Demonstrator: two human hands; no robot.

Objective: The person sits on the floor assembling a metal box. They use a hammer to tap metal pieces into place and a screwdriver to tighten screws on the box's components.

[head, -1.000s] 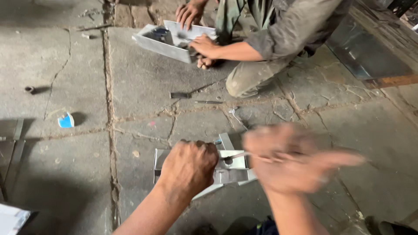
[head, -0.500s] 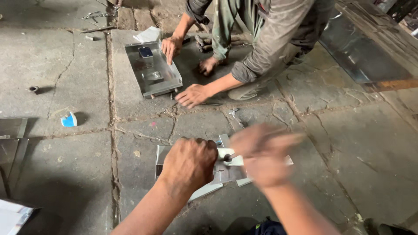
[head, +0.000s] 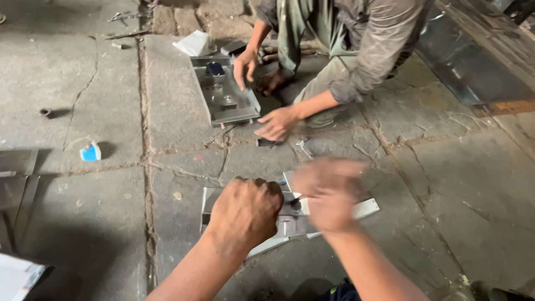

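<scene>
Left hand (head: 248, 212) stayed fisted, pressed on folded sheet-metal piece (head: 290, 218) on stone floor (head: 111, 223). Right hand (head: 329, 195) swung in closer over same piece, blurred, grip unclear. Co-worker's tray (head: 225, 92) tilted earlier, then lay flat on floor.

The floor (head: 100, 83) was grey stone slabs, cracked and stained, with dirt-filled joints running toward twelve o'clock and across. Daylight fell softly, shadows short. At nine o'clock sat a small blue scrap (head: 90, 151); above it, a dark ring (head: 44, 112). Metal sheet (head: 465, 61) leaned at two o'clock beside a wooden plank (head: 510, 106). More sheet edges (head: 14, 178) lay at the left border.
</scene>
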